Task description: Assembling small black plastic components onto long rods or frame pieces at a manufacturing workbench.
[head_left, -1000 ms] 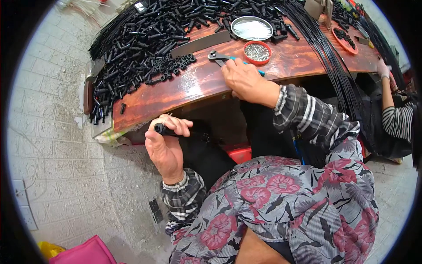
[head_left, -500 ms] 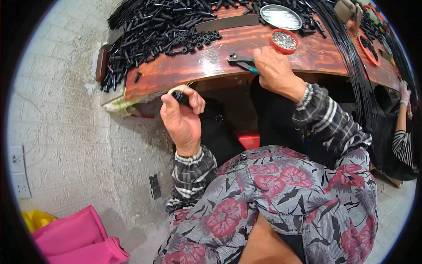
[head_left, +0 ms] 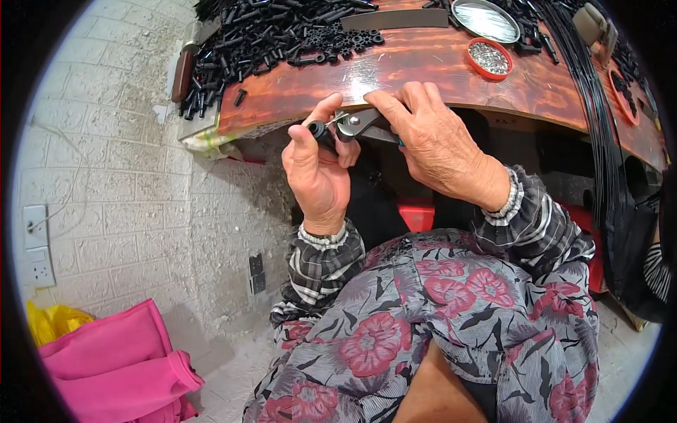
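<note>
The left hand (head_left: 319, 173) has its fingers curled round a black tube (head_left: 319, 130), hollow end toward the wearer, just off the near edge of the bench (head_left: 303, 81). The right hand (head_left: 446, 144) is wrapped on the handles of the pliers (head_left: 355, 123), whose head points left and meets the left fingertips beside the tube. A thin, pale wire (head_left: 335, 120) shows there; whether the pliers grip it is too small to tell. The step in hand looks to be working the pliers at the tube's end. The next move seems to call for a steady left hand and a careful squeeze from the right, clear of the fingertips. Beyond the left hand lies a pile (head_left: 271, 39) of black parts; beyond the right, a red dish (head_left: 486, 74) of metal bits (head_left: 488, 56) and a round tray (head_left: 519, 34).
</note>
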Demonstrator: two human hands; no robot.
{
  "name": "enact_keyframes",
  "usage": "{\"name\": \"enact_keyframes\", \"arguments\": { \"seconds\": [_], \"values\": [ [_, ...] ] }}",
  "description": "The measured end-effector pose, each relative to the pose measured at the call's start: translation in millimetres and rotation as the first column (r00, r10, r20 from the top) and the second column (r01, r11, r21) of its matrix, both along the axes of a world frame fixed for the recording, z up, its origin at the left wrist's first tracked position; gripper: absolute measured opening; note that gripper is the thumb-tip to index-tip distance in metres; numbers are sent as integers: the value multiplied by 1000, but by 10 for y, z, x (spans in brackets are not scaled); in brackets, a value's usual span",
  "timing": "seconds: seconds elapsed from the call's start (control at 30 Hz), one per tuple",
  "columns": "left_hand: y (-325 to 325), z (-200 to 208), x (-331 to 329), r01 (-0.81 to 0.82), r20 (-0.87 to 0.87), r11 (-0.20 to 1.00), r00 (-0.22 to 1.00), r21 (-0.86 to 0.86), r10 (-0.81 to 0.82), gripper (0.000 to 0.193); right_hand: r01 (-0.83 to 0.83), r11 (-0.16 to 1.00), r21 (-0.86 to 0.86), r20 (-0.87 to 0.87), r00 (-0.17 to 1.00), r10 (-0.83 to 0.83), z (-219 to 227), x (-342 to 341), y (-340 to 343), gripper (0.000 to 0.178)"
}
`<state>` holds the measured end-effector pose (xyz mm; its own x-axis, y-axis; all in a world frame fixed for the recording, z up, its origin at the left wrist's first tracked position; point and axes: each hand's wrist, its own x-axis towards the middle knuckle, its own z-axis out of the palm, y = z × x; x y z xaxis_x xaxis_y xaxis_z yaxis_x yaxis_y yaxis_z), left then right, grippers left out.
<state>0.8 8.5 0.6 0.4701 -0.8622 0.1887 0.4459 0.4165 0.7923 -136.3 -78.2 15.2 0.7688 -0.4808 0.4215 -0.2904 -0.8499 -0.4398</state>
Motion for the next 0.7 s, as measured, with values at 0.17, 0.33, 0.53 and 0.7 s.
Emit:
{"name": "enact_keyframes", "arguments": {
  "seconds": [0.17, 0.33, 0.53, 0.7],
  "values": [
    [20, -18, -12, 26, 24, 999, 999, -24, -26, 60, 46, 984, -173, 60, 998, -36, 2, 45, -54, 65],
    [28, -41, 23, 49, 1, 999, 999, -21, -49, 60, 36, 969, -246, 95, 995, -13, 9, 15, -153, 51],
    [73, -14, -22, 116, 39, 992, 993, -48, -114, 62, -148, 925, -349, 107, 975, 197, 158, -75, -425, 40],
    [123, -12, -80, 155, 222, 988, 963, 7, -153, 51, -116, 361, 925, -175, 715, 677, 489, -135, -470, 32]
  ]
}}
